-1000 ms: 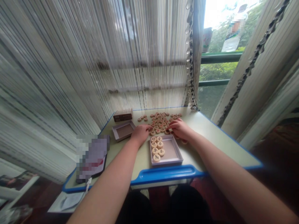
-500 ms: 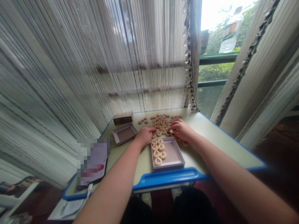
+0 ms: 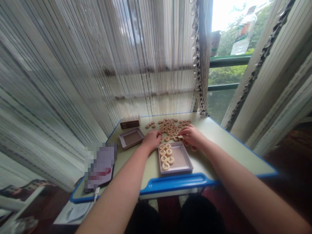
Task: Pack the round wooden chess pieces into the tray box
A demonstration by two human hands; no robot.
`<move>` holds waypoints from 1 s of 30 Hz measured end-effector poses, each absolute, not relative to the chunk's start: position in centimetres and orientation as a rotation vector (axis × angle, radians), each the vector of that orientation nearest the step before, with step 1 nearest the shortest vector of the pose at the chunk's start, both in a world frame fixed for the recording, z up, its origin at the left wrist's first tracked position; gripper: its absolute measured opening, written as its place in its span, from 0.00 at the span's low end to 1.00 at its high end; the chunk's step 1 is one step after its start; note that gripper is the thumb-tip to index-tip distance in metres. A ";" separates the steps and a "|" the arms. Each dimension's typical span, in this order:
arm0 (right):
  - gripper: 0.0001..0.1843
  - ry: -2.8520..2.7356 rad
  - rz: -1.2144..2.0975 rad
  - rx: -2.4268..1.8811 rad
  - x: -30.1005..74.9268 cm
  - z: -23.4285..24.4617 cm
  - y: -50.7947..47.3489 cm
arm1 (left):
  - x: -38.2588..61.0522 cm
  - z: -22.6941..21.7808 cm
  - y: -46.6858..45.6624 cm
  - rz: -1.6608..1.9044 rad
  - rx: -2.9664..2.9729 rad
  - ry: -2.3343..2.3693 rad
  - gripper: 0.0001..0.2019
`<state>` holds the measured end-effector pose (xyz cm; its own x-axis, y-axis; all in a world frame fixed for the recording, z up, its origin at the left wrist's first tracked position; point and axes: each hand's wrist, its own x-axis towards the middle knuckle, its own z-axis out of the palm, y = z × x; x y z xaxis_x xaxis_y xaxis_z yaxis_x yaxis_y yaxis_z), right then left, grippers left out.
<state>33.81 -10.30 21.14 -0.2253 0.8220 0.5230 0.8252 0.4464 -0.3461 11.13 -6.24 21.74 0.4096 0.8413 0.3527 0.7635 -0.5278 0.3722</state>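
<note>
Round wooden Chinese chess pieces (image 3: 168,127) lie in a loose cluster at the table's far middle, some marked in red. At the cluster's near left edge is my left hand (image 3: 151,139), fingers curled in; whatever is between the fingertips is hidden. My right hand (image 3: 192,135) reaches over the right side of the cluster, fingers stretched out and slightly apart, tips by a piece (image 3: 176,133). In front of both hands stands a shallow box tray (image 3: 188,169). Several dark-marked pieces (image 3: 163,159) sit face up in two columns along its left side.
An open box lid (image 3: 131,145) and a small brown box (image 3: 130,122) stand on the left. A phone-like device (image 3: 101,169) with a white cable (image 3: 97,192) lies at the left edge. The table (image 3: 234,156) has a blue rim; string curtains (image 3: 146,58) hang behind.
My left hand's fingers have drawn in a little at the pieces. My right hand has barely moved over the cluster. The pieces in the tray are unchanged; the view has shifted slightly.
</note>
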 end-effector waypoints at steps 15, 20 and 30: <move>0.13 -2.034 -0.048 -1.298 33.6 21.3 -10.5 | 11.3 21.7 -6.1 1.109 2.125 1.286 0.15; 0.10 -2.012 -0.128 -1.082 32.4 22.1 -11.4 | 12.3 22.2 -6.7 1.255 1.724 1.020 0.14; 0.10 -2.071 -0.150 -0.977 30.6 22.6 -12.6 | 12.8 23.4 -8.6 1.023 1.517 0.764 0.15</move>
<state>30.65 -12.57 22.62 -0.3613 0.5896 0.7224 0.6878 0.6916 -0.2205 12.83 -8.62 23.35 0.4195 0.8855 0.2000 -0.0603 -0.1927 0.9794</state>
